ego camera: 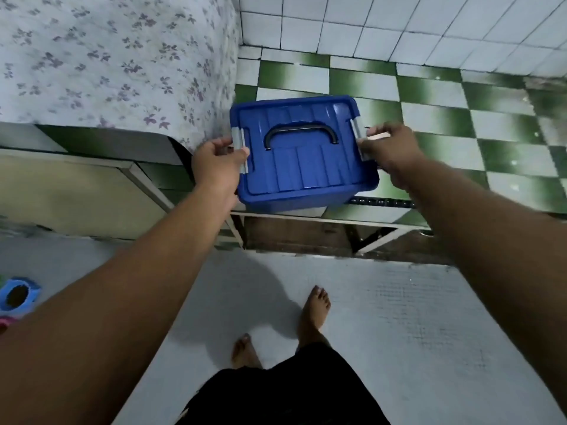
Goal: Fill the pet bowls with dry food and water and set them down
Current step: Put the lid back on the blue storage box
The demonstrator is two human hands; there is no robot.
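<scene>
Green-and-white checked floor tiles [435, 118] meet a white tiled wall [368, 26], with a floral cloth [107, 56] hanging at the left. Between the hands is a blue box [291, 205]. Its lid [319, 167] is closed, so the contents are hidden, and a dark handle [302, 131] lies flat on top. The left hand [219, 162] grips the grey clip [238, 142] on the box's left side, and the right hand [389, 151] grips the opposite clip [357, 128]. At the far left edge, on the grey floor [399, 317], a blue bowl [30, 289] holds something dark, well apart from both hands.

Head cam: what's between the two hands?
The blue lidded box, black handle on its lid; left hand and right hand grip its sides. Head view.
</scene>
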